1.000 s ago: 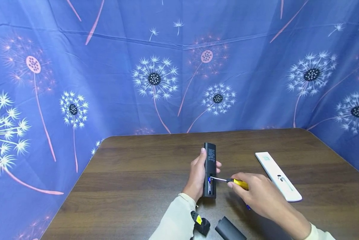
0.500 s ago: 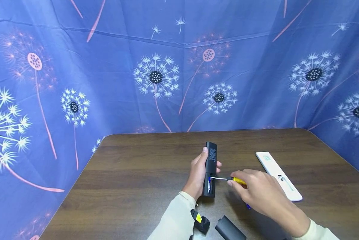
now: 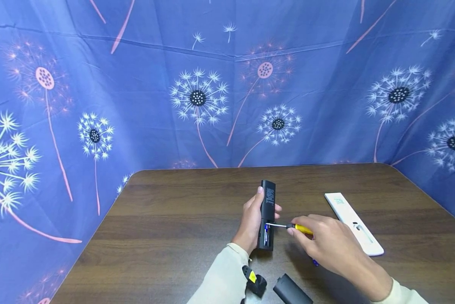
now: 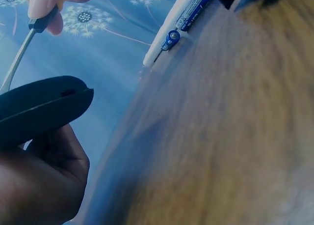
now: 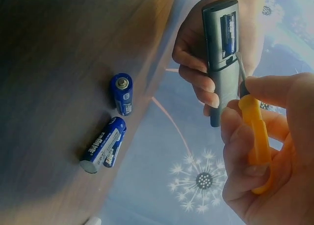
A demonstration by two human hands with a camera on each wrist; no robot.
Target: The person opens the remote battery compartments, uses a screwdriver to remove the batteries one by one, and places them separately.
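My left hand (image 3: 250,219) grips a black remote control (image 3: 268,202), back side up, thumb along its edge. Its battery compartment is uncovered, with a blue and silver battery (image 5: 229,36) inside. My right hand (image 3: 330,242) holds a screwdriver (image 5: 255,141) by its yellow handle. The thin metal shaft (image 3: 277,225) reaches across to the remote, and its tip is at the compartment's inner end; whether it touches the battery is too small to tell. In the left wrist view the remote's end (image 4: 44,104) hides the tip.
Loose blue batteries (image 5: 103,145) lie on the wooden table (image 3: 166,236), mostly hidden by my right hand in the head view. A white remote (image 3: 353,223) lies to the right. The black battery cover (image 3: 292,289) sits near the front edge. A patterned blue cloth (image 3: 227,84) hangs behind.
The remote and my left hand have shifted very slightly right in the head view. The screwdriver has levelled a little, its tip staying at the compartment. Both holds are unchanged.
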